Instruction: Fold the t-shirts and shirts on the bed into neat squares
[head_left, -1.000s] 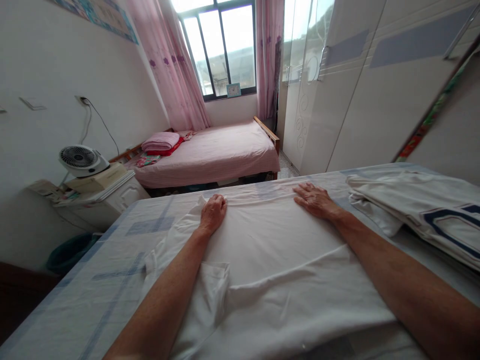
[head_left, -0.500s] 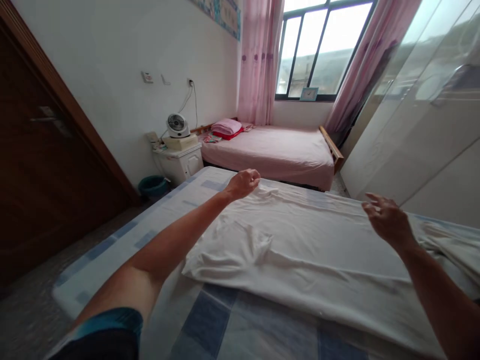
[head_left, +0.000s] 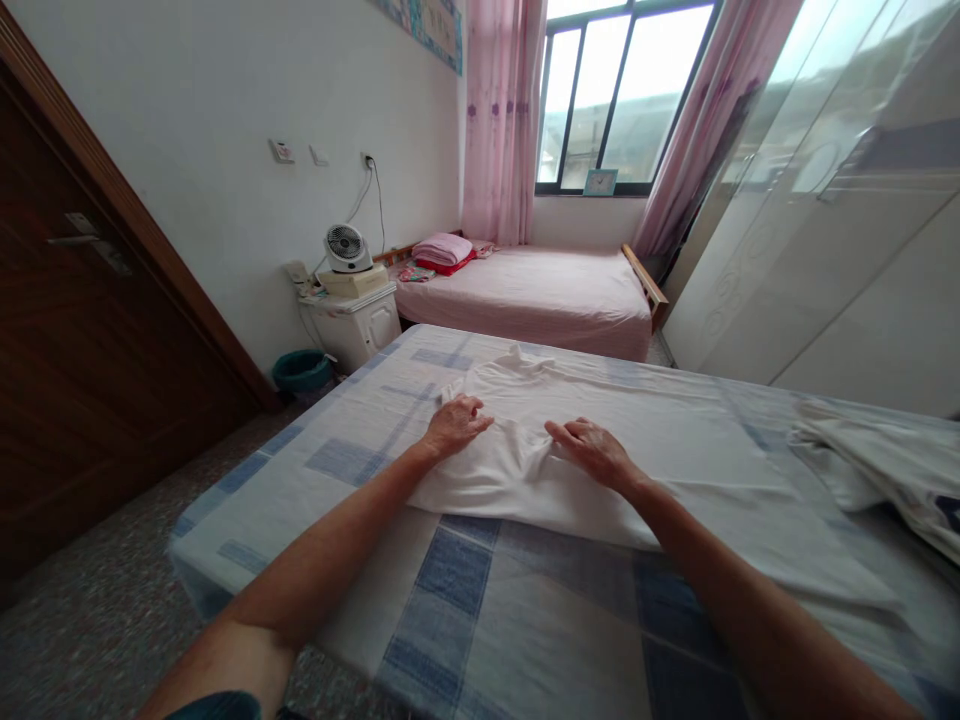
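A white shirt (head_left: pixel 645 415) lies spread and wrinkled across the blue-and-white patchwork bed cover (head_left: pixel 450 580). My left hand (head_left: pixel 456 426) is at its left end, with curled fingers closed on the fabric. Close by on the right, my right hand (head_left: pixel 592 452) pinches the same shirt, thumb and fingers pressed together. Creases run through the cloth between my two hands. The fingertips are partly hidden, so the exact part of the shirt they grip is unclear.
Another crumpled pale garment (head_left: pixel 885 460) lies at the right of the bed. Beyond stands a second bed (head_left: pixel 540 290) with a pink sheet. A white fan (head_left: pixel 347 247) tops the bedside cabinet (head_left: pixel 360 325), beside a green bin (head_left: pixel 302 372). A wardrobe (head_left: pixel 847 270) lines the right.
My left hand has come back from the shirt's far edge towards me. My right hand has moved left and down from above the bed onto the shirt, closing on it.
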